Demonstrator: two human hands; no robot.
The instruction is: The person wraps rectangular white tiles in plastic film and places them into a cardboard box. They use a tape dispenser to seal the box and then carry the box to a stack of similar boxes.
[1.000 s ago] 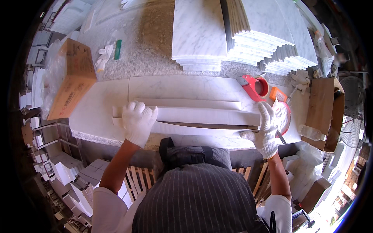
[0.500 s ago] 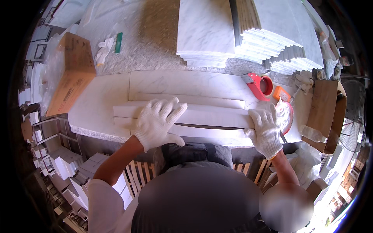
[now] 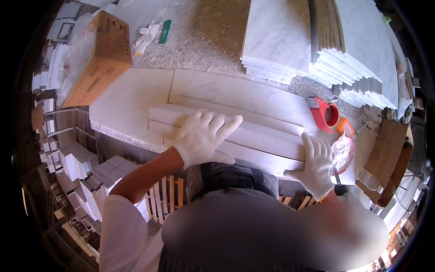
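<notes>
A long, narrow white cardboard box [image 3: 272,137] lies across the worktop in front of me, one long strip of it standing out along its far side. My left hand [image 3: 206,138], in a white knit glove, rests flat over the box's left part with fingers spread and thumb out toward me. At the right end, my gloved right hand [image 3: 316,165] presses against the box with fingers straight and thumb apart. The box's contents are hidden.
Beside my right hand are a red tape dispenser [image 3: 322,114], an orange box [image 3: 345,128] and a round red-rimmed container [image 3: 343,152]. An open cardboard box [image 3: 385,156] stands farther right, a brown carton [image 3: 102,59] at left. Stacked marble slabs [image 3: 276,38] rise behind.
The dark gap along the box's near side has closed. My right hand has shifted from gripping the near right corner to lying along the end. The whole view has turned and shifted.
</notes>
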